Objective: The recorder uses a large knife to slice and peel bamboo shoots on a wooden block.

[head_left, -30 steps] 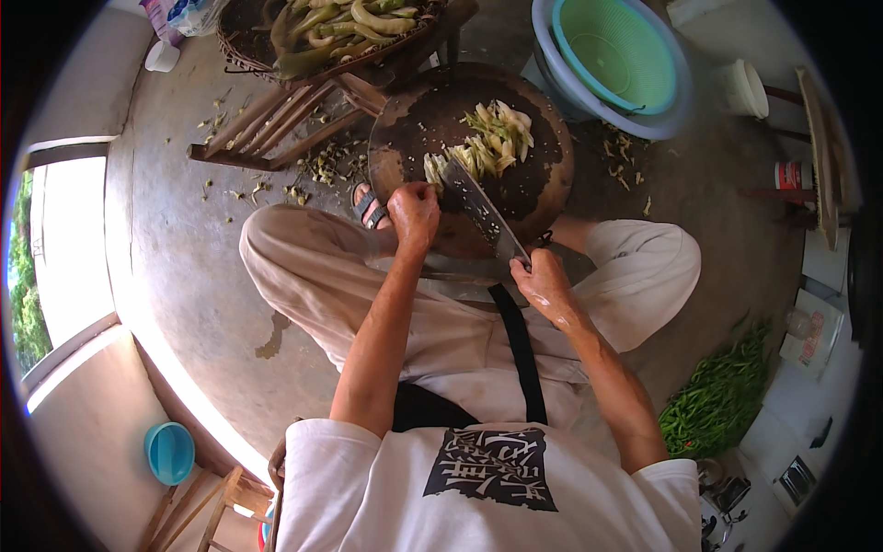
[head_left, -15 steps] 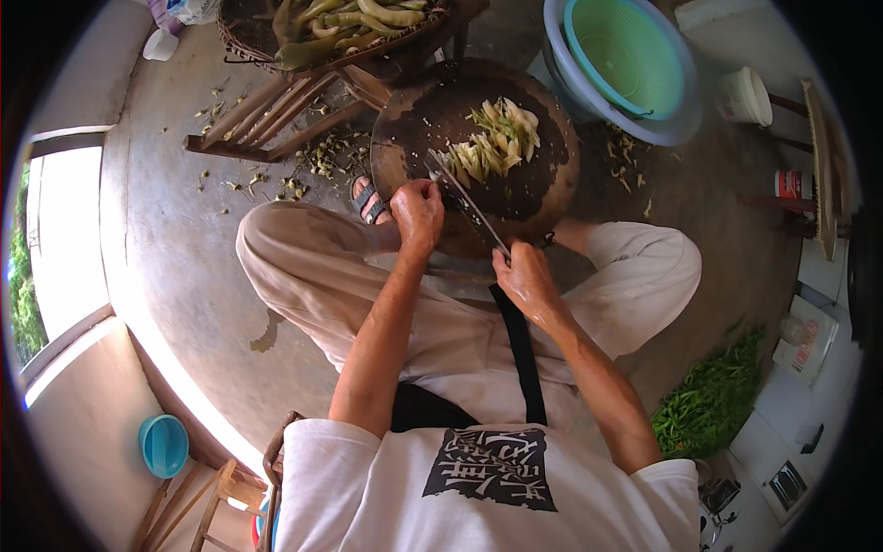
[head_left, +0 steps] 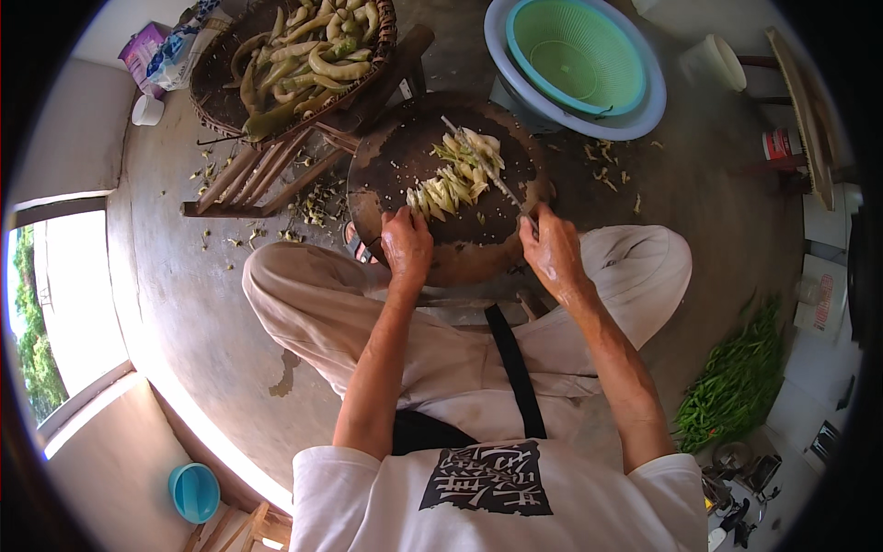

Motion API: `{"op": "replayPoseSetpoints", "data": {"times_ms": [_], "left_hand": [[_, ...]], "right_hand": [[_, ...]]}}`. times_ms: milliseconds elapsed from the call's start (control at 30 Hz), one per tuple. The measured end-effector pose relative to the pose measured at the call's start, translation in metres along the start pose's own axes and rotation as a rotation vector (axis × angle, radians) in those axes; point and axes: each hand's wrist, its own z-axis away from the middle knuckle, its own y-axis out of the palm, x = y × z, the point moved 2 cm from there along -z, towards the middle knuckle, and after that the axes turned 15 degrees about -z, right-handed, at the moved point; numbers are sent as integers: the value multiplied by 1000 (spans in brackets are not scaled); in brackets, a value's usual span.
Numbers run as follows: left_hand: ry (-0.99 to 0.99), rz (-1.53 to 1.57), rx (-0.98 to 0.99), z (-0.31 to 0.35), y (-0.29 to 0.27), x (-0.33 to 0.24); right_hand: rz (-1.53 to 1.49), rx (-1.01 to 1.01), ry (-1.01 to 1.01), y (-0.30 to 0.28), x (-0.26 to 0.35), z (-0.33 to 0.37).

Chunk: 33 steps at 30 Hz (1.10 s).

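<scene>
A round dark wooden chopping block (head_left: 379, 175) stands between my knees. Across it lies a loose pile of cut pale-green pepper pieces (head_left: 446, 189). My right hand (head_left: 556, 250) grips the handle of a knife (head_left: 493, 175) at the block's near right side. The blade slants to the far left over the pile; whether it touches the pieces is unclear. My left hand (head_left: 407, 245) is at the near left of the block, fingers curled beside the closest pieces. Whatever may be in those fingers is hidden.
A woven basket of long pale-green peppers (head_left: 317, 69) rests at the far left by a wooden chair (head_left: 267, 170). Green colander (head_left: 575, 55) in a lavender basin (head_left: 648, 97), far right. Trimmings (head_left: 317, 202) litter the floor; green peppers (head_left: 731, 377) are heaped at right.
The knife has moved from beside my left hand to across the far part of the pile. My left hand has come back toward me a little. The head view has shifted.
</scene>
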Motion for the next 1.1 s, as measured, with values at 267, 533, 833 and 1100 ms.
{"op": "replayPoseSetpoints", "data": {"times_ms": [267,533,833,1100], "left_hand": [[-48,63,133,-9,-14,-44],[27,97,152,-23,-5,-55],[151,58,175,-36,-20,-54],[380,73,22,-61,-90,-119]], "right_hand": [[181,42,26,-9,-39,-37],[-225,197,201,9,-45,-10],[-1081,525,844,28,-61,4],[-1264,418,682,-21,-19,-7]]}}
